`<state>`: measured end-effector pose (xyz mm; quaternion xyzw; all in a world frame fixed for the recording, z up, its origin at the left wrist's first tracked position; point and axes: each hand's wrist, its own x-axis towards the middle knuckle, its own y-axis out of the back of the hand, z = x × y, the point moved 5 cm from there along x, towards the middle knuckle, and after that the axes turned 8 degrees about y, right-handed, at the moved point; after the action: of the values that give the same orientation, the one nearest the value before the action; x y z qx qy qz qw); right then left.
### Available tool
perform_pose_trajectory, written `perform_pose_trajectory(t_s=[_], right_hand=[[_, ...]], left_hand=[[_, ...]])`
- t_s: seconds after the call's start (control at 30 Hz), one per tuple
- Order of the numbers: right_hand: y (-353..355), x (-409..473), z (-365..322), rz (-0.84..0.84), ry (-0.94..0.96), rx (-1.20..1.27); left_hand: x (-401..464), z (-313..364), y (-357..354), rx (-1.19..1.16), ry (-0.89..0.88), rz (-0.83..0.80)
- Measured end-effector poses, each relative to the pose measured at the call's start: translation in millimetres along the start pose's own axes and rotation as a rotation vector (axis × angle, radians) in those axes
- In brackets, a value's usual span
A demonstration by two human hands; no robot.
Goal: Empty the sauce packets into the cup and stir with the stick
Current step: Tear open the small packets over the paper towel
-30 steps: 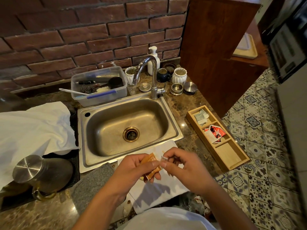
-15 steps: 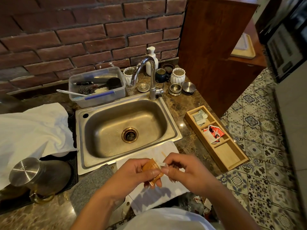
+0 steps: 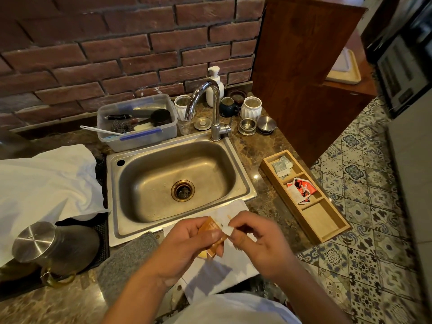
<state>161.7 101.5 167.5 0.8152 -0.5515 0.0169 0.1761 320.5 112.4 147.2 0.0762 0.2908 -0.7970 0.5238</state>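
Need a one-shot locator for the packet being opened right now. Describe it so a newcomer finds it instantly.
Start at the steel sink; just in front of its near edge, over a white paper napkin, two hands meet. The left hand grips a small orange-brown sauce packet while the right hand pinches its pale corner. It is the only packet held; the others lie in the wooden tray.

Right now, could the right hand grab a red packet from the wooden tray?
Probably not yet. The right hand is busy pinching the orange packet that the left hand holds. Nothing lies between it and the red packets in the tray's middle compartment, so once free it likely could.
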Motion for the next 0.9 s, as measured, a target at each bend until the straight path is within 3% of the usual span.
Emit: perform_pose_trajectory(t_s=[0.13, 0.23, 0.33, 0.53, 0.77, 0.9], right_hand=[[-4, -2, -3, 0.206, 0.059, -0.080], [-6, -2, -4, 0.245, 0.035, -0.064], [-1, -2, 1, 0.120, -0.047, -0.019], [8, -4, 9, -0.106, -0.187, -0.009], [6, -6, 13, -0.278, -0.289, 0.000], [10, -7, 14, -0.289, -0.331, 0.042]], left_hand=[[4, -4, -7, -0.201, -0.017, 0.024], [6, -7, -13, -0.302, -0.020, 0.021], [4, -8, -12, -0.237, -0.006, 0.041], [0, -9, -7, 0.142, 0.010, 0.081], [0, -10, -7, 0.353, 0.028, 0.076], [0, -11, -8, 0.379, 0.002, 0.148]])
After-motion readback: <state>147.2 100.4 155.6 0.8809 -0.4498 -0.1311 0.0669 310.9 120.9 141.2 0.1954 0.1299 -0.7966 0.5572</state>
